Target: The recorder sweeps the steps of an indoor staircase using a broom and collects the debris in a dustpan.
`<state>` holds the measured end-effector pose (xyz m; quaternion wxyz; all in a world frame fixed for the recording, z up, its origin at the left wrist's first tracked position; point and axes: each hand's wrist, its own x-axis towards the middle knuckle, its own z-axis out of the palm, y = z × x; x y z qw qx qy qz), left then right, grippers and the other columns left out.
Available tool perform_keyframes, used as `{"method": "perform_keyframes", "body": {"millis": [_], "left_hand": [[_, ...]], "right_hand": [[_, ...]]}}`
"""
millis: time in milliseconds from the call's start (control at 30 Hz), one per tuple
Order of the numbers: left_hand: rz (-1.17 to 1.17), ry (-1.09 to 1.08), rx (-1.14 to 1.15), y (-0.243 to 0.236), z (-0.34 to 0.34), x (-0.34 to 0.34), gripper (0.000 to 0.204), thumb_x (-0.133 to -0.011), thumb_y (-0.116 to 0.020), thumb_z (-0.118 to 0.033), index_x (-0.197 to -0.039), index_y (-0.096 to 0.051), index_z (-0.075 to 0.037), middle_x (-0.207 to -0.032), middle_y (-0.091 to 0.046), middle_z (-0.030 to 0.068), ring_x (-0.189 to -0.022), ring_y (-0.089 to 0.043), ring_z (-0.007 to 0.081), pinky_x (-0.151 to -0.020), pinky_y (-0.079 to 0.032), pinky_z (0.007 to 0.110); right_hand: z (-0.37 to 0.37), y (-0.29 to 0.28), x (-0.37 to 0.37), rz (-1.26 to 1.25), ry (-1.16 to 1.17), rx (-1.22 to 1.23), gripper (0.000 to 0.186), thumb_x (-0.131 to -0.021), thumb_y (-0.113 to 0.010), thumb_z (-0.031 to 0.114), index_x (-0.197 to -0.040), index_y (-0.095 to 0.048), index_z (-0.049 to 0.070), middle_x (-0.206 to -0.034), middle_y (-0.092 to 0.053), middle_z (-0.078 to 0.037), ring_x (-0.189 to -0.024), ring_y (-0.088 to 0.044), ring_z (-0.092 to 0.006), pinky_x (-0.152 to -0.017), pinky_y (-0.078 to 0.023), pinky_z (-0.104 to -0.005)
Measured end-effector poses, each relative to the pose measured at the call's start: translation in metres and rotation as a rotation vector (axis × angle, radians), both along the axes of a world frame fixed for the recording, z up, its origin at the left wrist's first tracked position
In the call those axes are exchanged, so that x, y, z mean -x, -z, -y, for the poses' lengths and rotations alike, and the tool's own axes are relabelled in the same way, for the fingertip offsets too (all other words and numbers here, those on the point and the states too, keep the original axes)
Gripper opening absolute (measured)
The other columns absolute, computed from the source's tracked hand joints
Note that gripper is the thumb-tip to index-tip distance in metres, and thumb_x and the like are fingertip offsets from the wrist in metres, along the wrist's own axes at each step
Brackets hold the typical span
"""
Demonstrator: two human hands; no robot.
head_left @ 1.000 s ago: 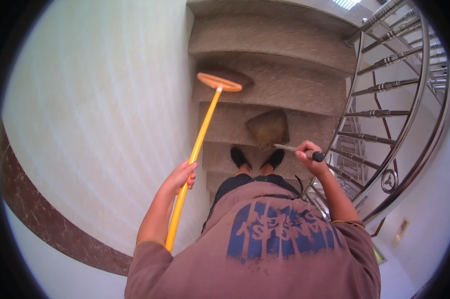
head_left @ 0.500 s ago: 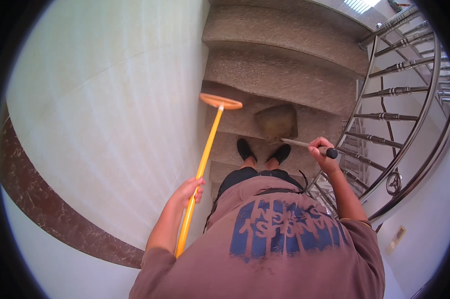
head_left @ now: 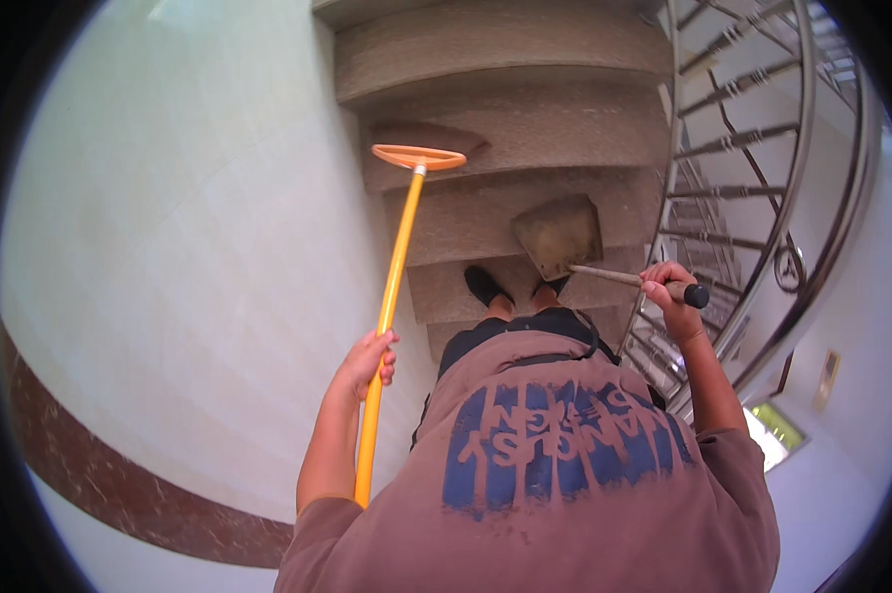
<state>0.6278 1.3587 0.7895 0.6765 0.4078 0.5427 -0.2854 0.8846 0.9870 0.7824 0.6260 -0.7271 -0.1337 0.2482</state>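
Note:
My left hand [head_left: 366, 362] is closed round the yellow pole of a broom [head_left: 395, 277]. Its orange head [head_left: 419, 157] is over a stair step ahead of my feet, with dark bristles beyond it. In my right hand [head_left: 674, 289] is the pale handle of a dustpan [head_left: 560, 235], the handle's black end sticking out past my fist. The dustpan's worn, brownish pan lies at a step just ahead of my dark shoes, on their right side. Whether the pan rests on the stone or hangs just above it, I cannot tell.
Brown stone steps [head_left: 505, 109] curve away ahead of me. A pale wall [head_left: 179, 227] with a dark red marbled band [head_left: 120, 479] runs along the left. On the right stands a metal railing [head_left: 737, 143] with turned balusters, close to my right hand.
The broom head has moved farther ahead, and its dark bristles now show. The dustpan and my right hand have shifted slightly right. The whole view has also turned and shifted.

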Motion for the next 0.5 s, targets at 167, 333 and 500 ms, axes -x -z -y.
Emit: {"method": "perform_keyframes", "body": {"millis": [167,333,500], "left_hand": [[-0.077,0.026,0.001,0.019,-0.021,-0.004,0.017,-0.085,-0.045,-0.026,-0.086,-0.041,-0.011,-0.052,-0.038,-0.0019,-0.037,-0.035,0.0076,-0.035,-0.032,0.022],[-0.175,0.213,-0.036,-0.025,-0.004,0.014,0.016,-0.085,-0.045,-0.026,-0.084,-0.040,-0.011,-0.051,-0.038,-0.0021,-0.037,-0.034,0.0075,-0.034,-0.032,0.023],[-0.106,0.402,-0.088,-0.046,0.023,-0.019,0.022,-0.085,-0.045,-0.031,-0.087,-0.043,-0.009,-0.053,-0.037,-0.0018,-0.037,-0.034,0.0071,-0.034,-0.030,0.022]], "right_hand": [[0.032,-0.011,0.029,-0.010,0.147,0.006,0.017,-0.068,-0.056,0.002,-0.062,-0.041,0.005,-0.062,-0.044,-0.002,-0.063,-0.044,-0.0133,-0.076,-0.041,-0.0317],[0.061,-0.005,0.060,0.011,0.257,0.039,0.017,-0.067,-0.057,0.002,-0.062,-0.040,0.005,-0.062,-0.044,-0.002,-0.062,-0.045,-0.0136,-0.075,-0.042,-0.0326],[0.098,0.010,0.073,0.002,0.312,0.065,0.017,-0.067,-0.057,0.004,-0.062,-0.041,0.004,-0.063,-0.046,-0.003,-0.063,-0.047,-0.0137,-0.075,-0.043,-0.0328]]}}
